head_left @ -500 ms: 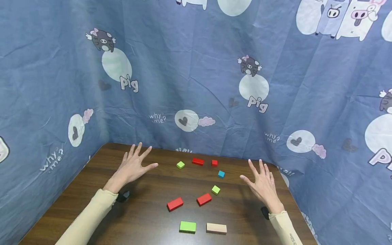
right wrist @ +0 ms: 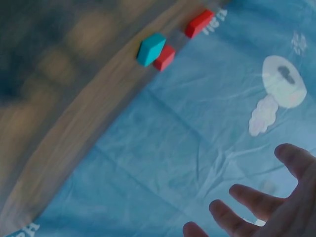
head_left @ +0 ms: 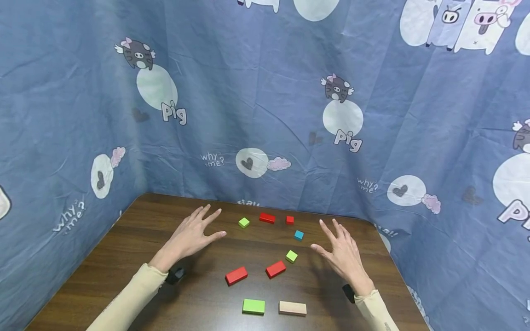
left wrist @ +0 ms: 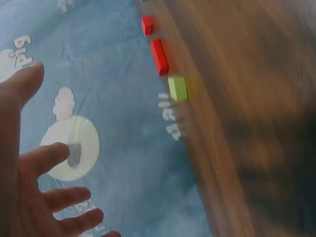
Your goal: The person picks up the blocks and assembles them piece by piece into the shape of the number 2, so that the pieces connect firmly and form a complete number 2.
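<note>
Here, both left hand and right hand hover over the table, fingers spread wide; between them lie a lime cube and blue cube. Behind, blue cloth reads "pig" and "why me?" (in pale lettering).

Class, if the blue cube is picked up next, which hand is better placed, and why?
Probably the right hand: it is empty, spread and nearer the blue cube in the head view; the left hand, also empty, is farther.

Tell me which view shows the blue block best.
The right wrist view: the blue block appears largest there, whole, partly hiding a red cube. Head view shows it smaller but whole; left wrist catches only a sliver at the top edge.
</note>
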Demonstrator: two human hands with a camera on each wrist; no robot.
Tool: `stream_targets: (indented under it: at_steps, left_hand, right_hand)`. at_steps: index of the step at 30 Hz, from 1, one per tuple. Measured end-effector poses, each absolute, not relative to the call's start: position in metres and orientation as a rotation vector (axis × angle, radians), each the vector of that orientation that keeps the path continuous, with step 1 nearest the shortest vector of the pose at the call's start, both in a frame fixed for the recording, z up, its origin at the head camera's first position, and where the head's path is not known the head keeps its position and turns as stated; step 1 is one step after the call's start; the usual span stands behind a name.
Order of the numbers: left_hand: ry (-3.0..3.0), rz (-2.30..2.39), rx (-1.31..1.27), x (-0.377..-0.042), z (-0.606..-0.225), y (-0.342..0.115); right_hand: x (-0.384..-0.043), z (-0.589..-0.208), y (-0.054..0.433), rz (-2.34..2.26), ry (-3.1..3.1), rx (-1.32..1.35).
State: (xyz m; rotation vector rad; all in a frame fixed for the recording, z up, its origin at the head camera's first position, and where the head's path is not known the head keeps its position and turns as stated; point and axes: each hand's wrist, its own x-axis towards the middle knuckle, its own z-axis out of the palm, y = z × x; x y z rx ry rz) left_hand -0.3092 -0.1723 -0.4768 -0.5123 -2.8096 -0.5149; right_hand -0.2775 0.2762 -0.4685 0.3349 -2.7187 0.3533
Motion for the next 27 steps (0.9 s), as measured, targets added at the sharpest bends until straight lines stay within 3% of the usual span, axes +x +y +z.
stream_targets:
  at_steps: [27]
  left_hand:
    - [-2.643, -0.532, -0.799, -0.271, -0.495, -0.132]
  right_hand:
    - [-0.253, -0.496, 0.230, 0.321, -2.671, 0.596]
